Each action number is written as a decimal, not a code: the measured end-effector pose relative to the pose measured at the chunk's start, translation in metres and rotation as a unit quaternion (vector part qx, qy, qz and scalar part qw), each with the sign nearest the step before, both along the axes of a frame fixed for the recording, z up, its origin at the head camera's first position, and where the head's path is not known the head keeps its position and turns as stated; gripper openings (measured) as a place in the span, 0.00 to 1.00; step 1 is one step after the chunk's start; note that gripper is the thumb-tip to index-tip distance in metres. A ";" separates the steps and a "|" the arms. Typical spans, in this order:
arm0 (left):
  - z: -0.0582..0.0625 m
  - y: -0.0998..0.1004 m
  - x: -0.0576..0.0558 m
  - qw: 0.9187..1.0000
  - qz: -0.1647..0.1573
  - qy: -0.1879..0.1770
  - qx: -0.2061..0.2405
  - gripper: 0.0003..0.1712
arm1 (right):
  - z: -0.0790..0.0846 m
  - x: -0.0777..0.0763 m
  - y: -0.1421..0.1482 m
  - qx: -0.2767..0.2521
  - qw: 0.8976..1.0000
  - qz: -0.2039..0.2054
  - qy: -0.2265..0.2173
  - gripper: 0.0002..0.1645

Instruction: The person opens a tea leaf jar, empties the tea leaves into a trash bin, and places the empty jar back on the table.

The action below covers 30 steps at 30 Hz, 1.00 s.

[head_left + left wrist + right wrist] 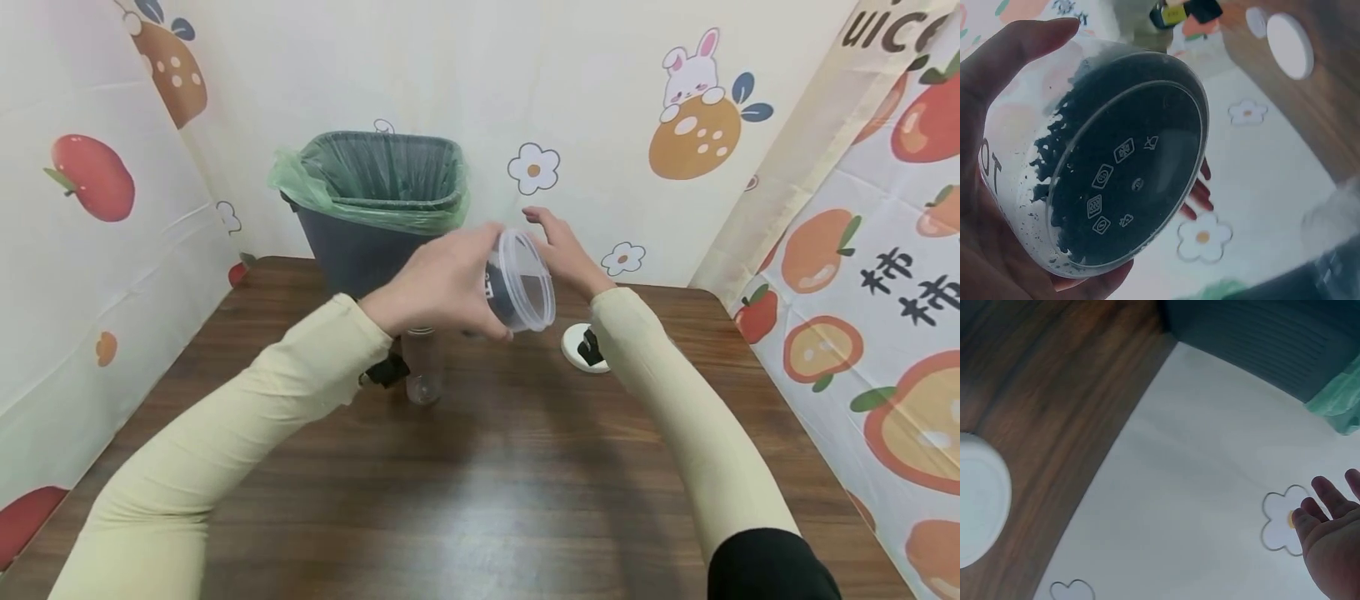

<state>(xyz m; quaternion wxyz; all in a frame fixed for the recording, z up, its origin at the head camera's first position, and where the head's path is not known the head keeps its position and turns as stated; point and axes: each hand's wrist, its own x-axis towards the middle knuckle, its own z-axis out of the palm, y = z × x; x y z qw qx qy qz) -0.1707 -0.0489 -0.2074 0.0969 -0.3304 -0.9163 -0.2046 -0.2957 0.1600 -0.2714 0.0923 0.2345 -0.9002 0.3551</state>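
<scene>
In the head view my left hand (453,279) grips a round clear plastic tub (506,287) above the table. The tub is tipped on its side, its translucent rim end facing right. Seen from below in the left wrist view, dark granular stuff fills much of the tub (1129,181), with my thumb and fingers curled round its wall. My right hand (566,254) is raised just beyond the tub's right side. Its fingers (1329,497) are loosely extended and hold nothing in the right wrist view.
A dark bin (345,250) with a green liner bag (300,179) stands behind my left hand. A clear bottle (424,379) is upright below that wrist, partly hidden. The white round disc (576,350) lies near my right forearm on the wooden table (480,500).
</scene>
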 end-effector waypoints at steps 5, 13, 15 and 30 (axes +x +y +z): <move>0.024 -0.012 -0.009 1.000 0.025 0.003 0.000 0.57 | 0.012 -0.003 -0.010 -0.019 1.000 0.015 -0.003 0.30; 0.065 -0.039 -0.024 0.996 0.088 -0.020 0.005 0.58 | 0.030 -0.003 -0.025 -0.016 1.000 0.012 -0.008 0.33; 0.073 -0.049 -0.027 0.994 0.104 -0.027 0.008 0.60 | 0.035 -0.003 -0.027 -0.022 1.000 0.010 -0.011 0.32; 0.105 -0.098 -0.067 0.980 0.197 -0.008 -0.008 0.64 | 0.072 0.000 -0.058 -0.147 0.980 -0.048 -0.123 0.32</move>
